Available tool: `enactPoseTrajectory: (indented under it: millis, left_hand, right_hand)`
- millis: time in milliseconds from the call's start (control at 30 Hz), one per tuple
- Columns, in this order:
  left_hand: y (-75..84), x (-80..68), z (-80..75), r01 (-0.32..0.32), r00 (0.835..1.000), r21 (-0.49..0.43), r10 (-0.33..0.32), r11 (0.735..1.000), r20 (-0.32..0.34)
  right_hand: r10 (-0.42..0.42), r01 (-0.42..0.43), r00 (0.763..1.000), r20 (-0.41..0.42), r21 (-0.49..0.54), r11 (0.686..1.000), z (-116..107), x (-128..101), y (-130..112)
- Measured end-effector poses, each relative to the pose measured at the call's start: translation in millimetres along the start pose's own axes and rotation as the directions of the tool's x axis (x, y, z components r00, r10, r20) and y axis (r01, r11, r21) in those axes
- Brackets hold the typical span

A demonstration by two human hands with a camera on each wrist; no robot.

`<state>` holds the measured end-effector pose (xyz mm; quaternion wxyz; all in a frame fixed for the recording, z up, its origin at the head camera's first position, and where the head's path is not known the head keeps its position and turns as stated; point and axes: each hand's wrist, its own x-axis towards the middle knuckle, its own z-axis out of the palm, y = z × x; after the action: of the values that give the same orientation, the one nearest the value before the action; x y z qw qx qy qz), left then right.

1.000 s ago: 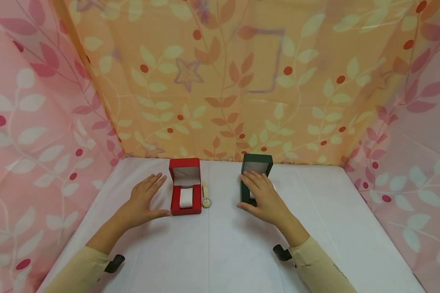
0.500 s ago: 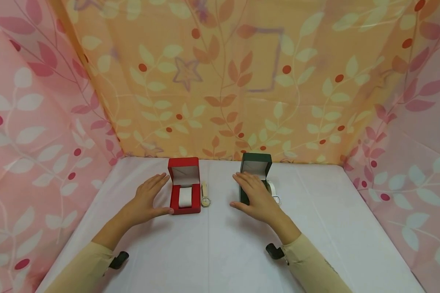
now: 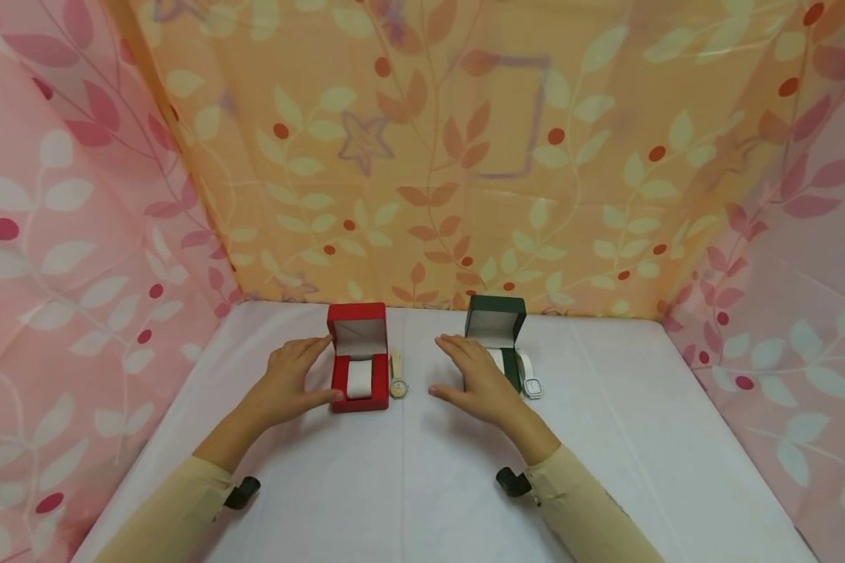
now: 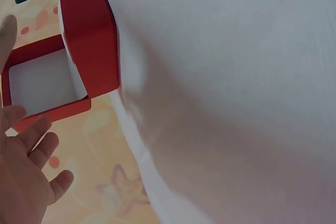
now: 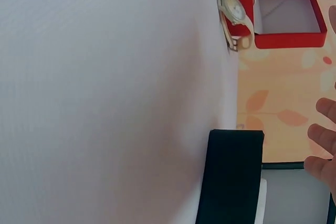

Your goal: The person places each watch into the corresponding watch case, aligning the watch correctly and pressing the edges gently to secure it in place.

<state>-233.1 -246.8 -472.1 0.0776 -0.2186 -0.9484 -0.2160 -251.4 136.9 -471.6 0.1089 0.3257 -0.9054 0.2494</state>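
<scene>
A red watch box [image 3: 361, 406] stands with its lid raised and a white cushion [image 3: 359, 379] inside. My left hand [image 3: 287, 387] is at the box's left side, fingers spread, the thumb overlapping its front left edge; I cannot tell whether it touches. Just right of this box lies a watch with a cream strap [image 3: 397, 387]. Farther right is a dark green watch box [image 3: 496, 304], lid up, its left part hidden behind my right hand [image 3: 484, 385]. That hand's fingers are extended and hold nothing. Beside the green box lies a white watch [image 3: 532, 387].
A white cloth [image 3: 394, 485] covers the table. Behind the boxes hangs an orange patterned curtain [image 3: 422, 195], with pink patterned curtains [image 3: 77, 274] at the sides. Dark wrist devices [image 3: 242, 493] show at both sleeves.
My right hand has moved left across the green box, uncovering the white watch. My left hand has shifted slightly right, its thumb now overlapping the red box's edge.
</scene>
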Motion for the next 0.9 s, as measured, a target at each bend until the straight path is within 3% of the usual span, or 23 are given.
enactPoseTrajectory:
  millis: [133,400,567,900]
  left_hand:
    - [2.8,-0.8,0.9,0.018,1.0,-0.02,-0.019,1.0,-0.017]
    - [8.9,1.7,6.0,0.038,0.997,-0.104,-0.031,0.994,0.075]
    - [7.8,4.9,10.1,0.064,0.994,-0.124,-0.052,0.99,0.096]
    - [5.7,13.6,17.0,0.013,0.996,-0.147,0.0,0.989,0.089]
  right_hand:
    - [-0.001,0.001,1.0,-0.001,0.015,1.0,4,2,-1]
    - [0.056,-0.057,0.998,0.018,0.091,0.994,12,6,-2]
    - [0.097,-0.104,0.994,0.059,0.139,0.985,20,11,-2]
    - [0.167,-0.187,0.979,0.116,0.202,0.961,34,21,-6]
